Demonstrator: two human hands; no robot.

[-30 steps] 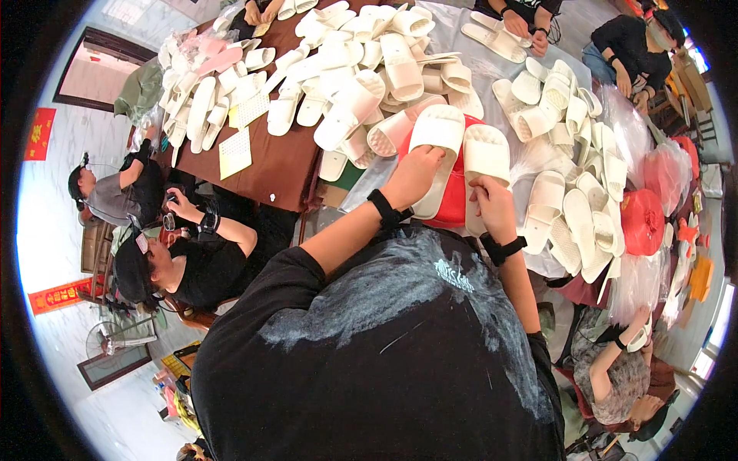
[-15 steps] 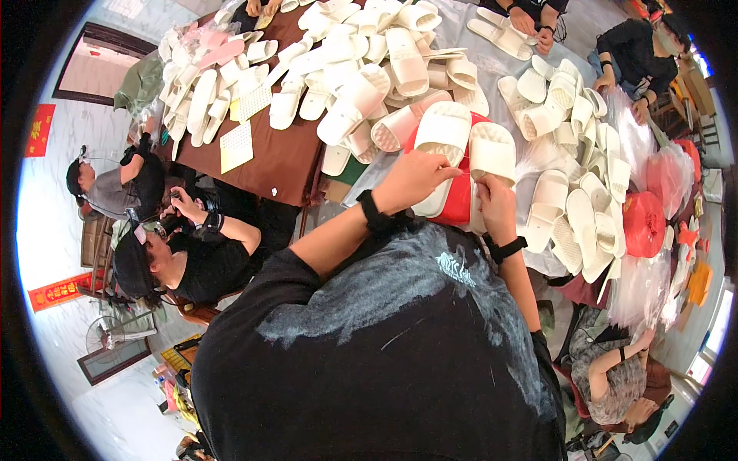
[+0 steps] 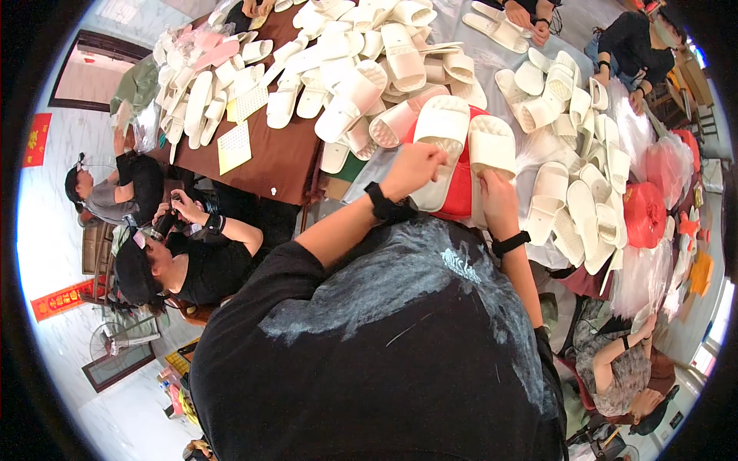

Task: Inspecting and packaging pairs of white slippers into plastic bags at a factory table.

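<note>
Head view, surroundings: brown table (image 3: 277,157) heaped w/ white slippers (image 3: 346,54); yellow sheet (image 3: 234,147) lies flat on its bare part. More slippers piled at right (image 3: 576,192), beside red bags (image 3: 644,213).
Obstructions: wearer's black shirt (image 3: 384,361) fills lower centre, hides lap and table edge.
Others: seated person in black (image 3: 184,261) at left, hands near a small dark item; another person (image 3: 108,192) behind; person in patterned top (image 3: 615,361) lower right; hands (image 3: 523,15) at far table end.
Red item: red bag or box (image 3: 461,184) sits under the held pair, mostly covered.
Change vs. 0.5 s ago: pair and both hands sit approx. same place; slight shift only.
L hand (image 3: 415,165): forearm raised, black wristband; fingers clamped on lower edge of left slipper (image 3: 440,142).
R hand (image 3: 496,196): black wristband; fingers closed on heel end of right slipper (image 3: 492,146).
Pair: side by side, just touching, straps up, above red item, near table corner.
</note>
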